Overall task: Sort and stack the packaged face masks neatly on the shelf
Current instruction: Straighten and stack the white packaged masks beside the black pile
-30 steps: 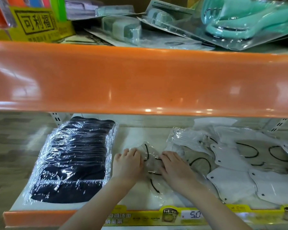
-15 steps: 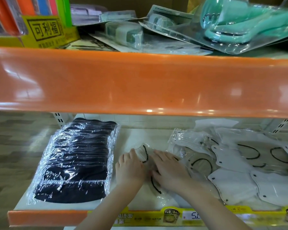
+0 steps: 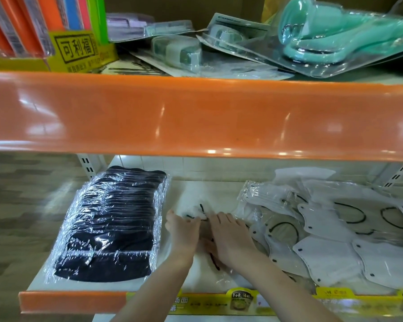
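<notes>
1. Mid-shelf (image 3: 214, 189), near the front edge, both hands lie flat, fingers straight, on one white mask (image 3: 195, 213).
2. Left hand (image 3: 183, 231) and right hand (image 3: 228, 238) press it, gripping nothing.
3. Black stack (image 3: 112, 224) sits left; white pile (image 3: 335, 228) right.

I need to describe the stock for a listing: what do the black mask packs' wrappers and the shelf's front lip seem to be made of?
Black mask packs: thin clear plastic film, glossy; it crinkles and throws white glints over the dark, probably fabric, masks. Front lip of the shelf: smooth orange, glossy; plastic or painted metal, the picture cannot settle which.
</notes>
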Action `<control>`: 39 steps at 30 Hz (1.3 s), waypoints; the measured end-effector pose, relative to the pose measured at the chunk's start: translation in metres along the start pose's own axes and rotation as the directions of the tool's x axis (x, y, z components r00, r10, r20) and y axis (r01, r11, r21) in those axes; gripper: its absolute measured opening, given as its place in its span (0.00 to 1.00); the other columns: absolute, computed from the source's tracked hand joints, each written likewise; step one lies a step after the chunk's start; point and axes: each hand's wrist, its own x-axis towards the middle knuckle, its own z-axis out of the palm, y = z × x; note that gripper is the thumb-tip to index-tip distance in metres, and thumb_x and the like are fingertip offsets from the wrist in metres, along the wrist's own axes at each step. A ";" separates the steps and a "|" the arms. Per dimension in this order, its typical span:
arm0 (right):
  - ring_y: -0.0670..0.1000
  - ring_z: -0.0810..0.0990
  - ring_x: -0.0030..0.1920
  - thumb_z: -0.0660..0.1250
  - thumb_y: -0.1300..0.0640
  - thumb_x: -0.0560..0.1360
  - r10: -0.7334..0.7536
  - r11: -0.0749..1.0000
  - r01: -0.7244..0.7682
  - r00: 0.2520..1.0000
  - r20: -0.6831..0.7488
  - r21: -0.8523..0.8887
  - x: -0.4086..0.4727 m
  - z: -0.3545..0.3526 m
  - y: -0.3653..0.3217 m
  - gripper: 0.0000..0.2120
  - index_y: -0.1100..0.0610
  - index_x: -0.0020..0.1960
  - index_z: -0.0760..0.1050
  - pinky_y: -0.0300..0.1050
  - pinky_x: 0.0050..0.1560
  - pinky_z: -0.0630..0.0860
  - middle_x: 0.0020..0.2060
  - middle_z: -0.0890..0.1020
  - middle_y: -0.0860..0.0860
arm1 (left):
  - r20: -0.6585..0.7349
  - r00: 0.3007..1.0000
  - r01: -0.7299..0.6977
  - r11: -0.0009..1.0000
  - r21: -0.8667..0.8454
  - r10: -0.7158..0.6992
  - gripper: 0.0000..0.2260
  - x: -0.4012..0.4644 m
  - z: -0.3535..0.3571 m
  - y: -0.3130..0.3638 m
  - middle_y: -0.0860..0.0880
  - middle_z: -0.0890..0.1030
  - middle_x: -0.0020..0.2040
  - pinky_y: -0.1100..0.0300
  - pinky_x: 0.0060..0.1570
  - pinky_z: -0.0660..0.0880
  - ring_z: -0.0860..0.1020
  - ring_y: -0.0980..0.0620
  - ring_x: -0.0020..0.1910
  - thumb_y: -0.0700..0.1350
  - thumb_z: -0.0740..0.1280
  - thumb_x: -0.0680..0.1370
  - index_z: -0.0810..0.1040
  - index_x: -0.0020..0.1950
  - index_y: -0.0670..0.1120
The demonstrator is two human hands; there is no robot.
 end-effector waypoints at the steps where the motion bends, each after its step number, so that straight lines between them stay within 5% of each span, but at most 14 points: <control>1: 0.54 0.67 0.65 0.59 0.46 0.79 0.013 1.000 -0.013 1.000 0.001 0.006 0.000 -0.001 -0.001 0.24 0.55 0.70 0.60 0.49 0.61 0.63 0.64 0.69 0.51 | -0.001 1.000 0.021 0.999 -0.036 -0.021 0.36 0.000 -0.001 -0.001 0.40 0.67 0.66 0.55 0.52 0.69 0.71 0.43 0.59 0.38 0.70 0.73 0.53 0.76 0.39; 5: 0.54 0.68 0.66 0.57 0.49 0.79 0.038 0.991 -0.038 0.999 0.001 0.127 -0.002 -0.005 0.002 0.22 0.54 0.70 0.62 0.48 0.62 0.64 0.64 0.71 0.52 | 0.037 0.999 -0.019 0.986 -0.163 0.025 0.32 0.000 -0.006 0.003 0.46 0.72 0.53 0.61 0.46 0.69 0.73 0.52 0.45 0.34 0.70 0.73 0.60 0.73 0.41; 10: 0.51 0.71 0.64 0.60 0.47 0.80 0.203 0.776 -0.122 0.977 -0.061 0.618 0.007 -0.015 0.015 0.24 0.54 0.72 0.63 0.43 0.60 0.67 0.65 0.72 0.51 | 0.116 0.902 -0.396 0.904 -0.164 0.416 0.24 -0.007 -0.019 0.040 0.48 0.78 0.45 0.67 0.42 0.74 0.78 0.53 0.44 0.28 0.66 0.72 0.69 0.63 0.47; 13: 0.51 0.79 0.54 0.66 0.49 0.77 0.256 0.288 -0.187 0.960 0.113 0.939 0.017 -0.030 0.020 0.29 0.58 0.72 0.62 0.43 0.48 0.77 0.57 0.78 0.53 | 0.226 0.809 -0.511 0.840 -0.184 0.542 0.23 -0.011 -0.031 0.067 0.49 0.80 0.48 0.66 0.46 0.75 0.79 0.55 0.48 0.31 0.68 0.74 0.69 0.63 0.50; 15: 0.51 0.82 0.45 0.68 0.58 0.76 0.244 -0.083 -0.157 0.954 0.173 0.984 0.021 -0.040 0.021 0.20 0.64 0.66 0.69 0.41 0.40 0.78 0.48 0.82 0.55 | 0.259 0.778 -0.537 0.820 -0.198 0.572 0.21 -0.009 -0.037 0.078 0.49 0.80 0.51 0.66 0.47 0.75 0.79 0.56 0.51 0.32 0.68 0.74 0.71 0.61 0.51; 16: 0.49 0.82 0.40 0.67 0.61 0.76 0.254 -0.161 -0.128 0.953 0.166 0.979 0.021 -0.043 0.022 0.14 0.64 0.60 0.73 0.40 0.37 0.78 0.42 0.83 0.53 | 0.247 0.774 -0.555 0.812 -0.179 0.584 0.20 -0.006 -0.039 0.080 0.50 0.79 0.52 0.67 0.47 0.75 0.78 0.56 0.53 0.32 0.68 0.74 0.71 0.61 0.52; 18: 0.50 0.79 0.35 0.68 0.63 0.76 0.313 -0.193 -0.098 0.937 0.156 0.976 0.020 -0.044 0.022 0.04 0.60 0.51 0.77 0.40 0.36 0.74 0.36 0.82 0.52 | 0.232 0.794 -0.550 0.827 -0.119 0.561 0.22 0.001 -0.043 0.079 0.51 0.76 0.56 0.71 0.45 0.73 0.76 0.56 0.57 0.33 0.68 0.74 0.69 0.63 0.51; 21: 0.55 0.73 0.40 0.68 0.63 0.75 0.375 -0.305 -0.028 0.915 0.148 0.952 0.019 -0.036 0.026 0.01 0.60 0.45 0.76 0.48 0.44 0.70 0.38 0.78 0.57 | 0.322 0.885 -0.340 0.940 -0.043 0.335 0.24 0.005 -0.049 0.074 0.48 0.75 0.58 0.65 0.42 0.74 0.77 0.55 0.51 0.40 0.71 0.74 0.67 0.68 0.47; 24: 0.53 0.80 0.41 0.66 0.67 0.76 0.386 -0.373 0.028 0.913 0.128 0.927 0.015 -0.034 0.025 0.03 0.64 0.49 0.76 0.47 0.47 0.77 0.41 0.81 0.57 | 0.445 0.883 -0.241 0.958 0.155 0.150 0.14 0.004 -0.053 0.061 0.51 0.80 0.43 0.65 0.33 0.74 0.78 0.61 0.36 0.47 0.69 0.76 0.75 0.60 0.44; 27: 0.56 0.79 0.45 0.65 0.68 0.75 0.454 -0.223 0.013 0.886 0.092 0.975 0.011 -0.030 0.025 0.09 0.67 0.55 0.73 0.49 0.47 0.77 0.45 0.80 0.59 | 0.469 0.861 -0.301 0.940 0.160 0.196 0.03 0.009 -0.056 0.048 0.52 0.80 0.33 0.58 0.36 0.78 0.76 0.58 0.31 0.42 0.68 0.78 0.79 0.48 0.43; 31: 0.48 0.72 0.57 0.60 0.70 0.75 0.605 0.375 -0.033 0.766 -0.218 0.926 -0.001 -0.028 0.024 0.23 0.57 0.68 0.63 0.43 0.57 0.72 0.62 0.66 0.48 | 0.449 0.833 -0.507 0.773 0.381 0.325 0.07 0.031 -0.058 0.039 0.39 0.83 0.44 0.55 0.46 0.75 0.79 0.48 0.41 0.39 0.63 0.79 0.81 0.50 0.43; 34: 0.48 0.68 0.62 0.61 0.68 0.75 0.239 0.813 0.084 0.854 -0.462 0.576 -0.009 -0.022 0.027 0.23 0.57 0.69 0.66 0.42 0.65 0.66 0.65 0.63 0.47 | 0.495 0.790 -0.605 0.594 0.530 0.362 0.09 0.045 -0.054 0.043 0.48 0.82 0.48 0.56 0.45 0.76 0.79 0.53 0.41 0.41 0.61 0.81 0.80 0.56 0.47; 37: 0.52 0.62 0.71 0.59 0.59 0.79 -0.078 0.960 0.135 0.970 -0.230 0.245 -0.007 -0.011 0.023 0.21 0.56 0.71 0.66 0.42 0.69 0.59 0.71 0.64 0.51 | 0.607 0.698 -0.715 0.418 0.560 0.380 0.09 0.051 -0.046 0.059 0.51 0.82 0.48 0.67 0.33 0.70 0.73 0.64 0.28 0.41 0.61 0.81 0.80 0.57 0.47; 39: 0.52 0.59 0.73 0.56 0.55 0.80 -0.080 0.974 0.097 0.993 -0.089 0.206 -0.004 -0.006 0.017 0.21 0.54 0.73 0.63 0.41 0.68 0.55 0.73 0.62 0.49 | 0.627 0.660 -0.751 0.330 0.572 0.413 0.10 0.056 -0.041 0.068 0.50 0.82 0.51 0.64 0.42 0.76 0.76 0.63 0.34 0.42 0.61 0.81 0.80 0.57 0.48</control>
